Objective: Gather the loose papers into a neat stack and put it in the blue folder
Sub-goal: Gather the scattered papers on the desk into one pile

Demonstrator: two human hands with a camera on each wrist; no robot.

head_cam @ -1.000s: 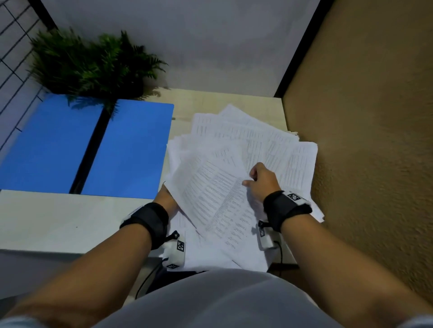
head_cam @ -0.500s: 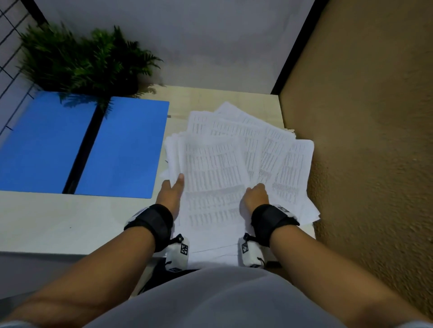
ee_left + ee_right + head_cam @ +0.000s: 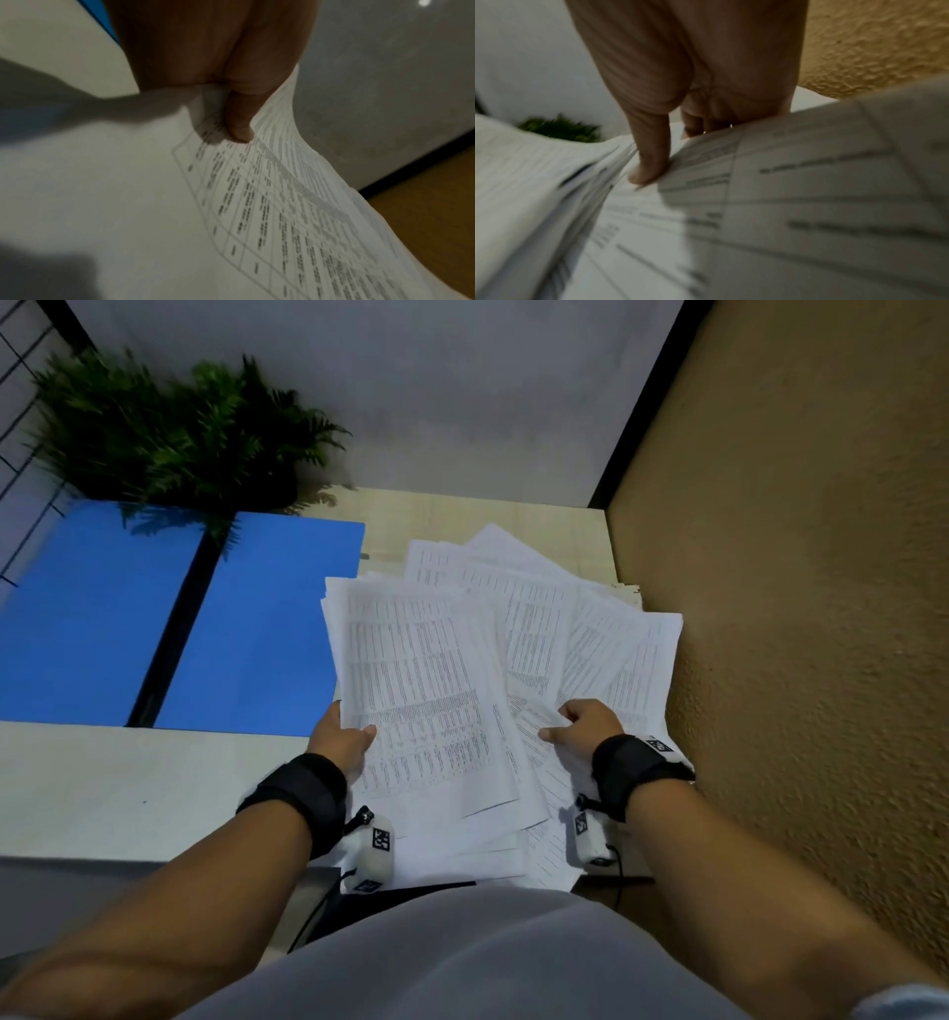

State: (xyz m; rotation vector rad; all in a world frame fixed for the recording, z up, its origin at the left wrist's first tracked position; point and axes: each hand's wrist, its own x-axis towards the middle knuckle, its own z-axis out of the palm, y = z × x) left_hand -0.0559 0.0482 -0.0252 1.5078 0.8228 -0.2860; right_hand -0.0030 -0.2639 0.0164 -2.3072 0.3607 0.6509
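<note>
Printed white papers [image 3: 513, 670] lie fanned in a loose heap at the desk's right end. My left hand [image 3: 343, 737] grips the left edge of a bunch of sheets [image 3: 421, 690], thumb on top [image 3: 239, 125], fingers hidden beneath. My right hand [image 3: 583, 724] pinches sheets [image 3: 782, 182] on the heap's right side, thumb [image 3: 649, 162] pressed on the paper, the other fingers tucked under. The blue folder [image 3: 267, 624] lies open and flat to the left of the heap, its right edge just under the papers.
A green fern [image 3: 169, 433] stands at the back left, overhanging the folder. A tan textured wall [image 3: 796, 608] runs close along the desk's right edge. Bare pale desk top [image 3: 128, 788] lies in front of the folder. Some sheets hang over the near edge.
My left hand went from lying flat beside the bunch to gripping its edge. The right hand shifted right and took hold of sheets. The left bunch now sits slightly tilted.
</note>
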